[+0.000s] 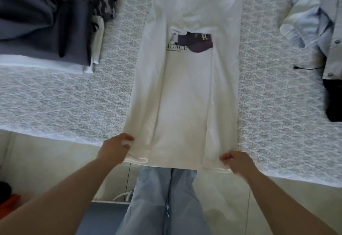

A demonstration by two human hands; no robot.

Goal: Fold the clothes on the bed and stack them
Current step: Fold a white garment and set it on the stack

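With both sides already turned in, the white T-shirt lies as a long strip down the middle of the bed, its hem hanging past the near edge. I have my left hand and right hand pinching the two hem corners, fingers curled tight. Next, I judge, the hem goes up toward the collar. Room is fair: the folded stack sits well left, unfolded clothes far right.

white tee flat on bed, L hand & R hand pinching hem corners
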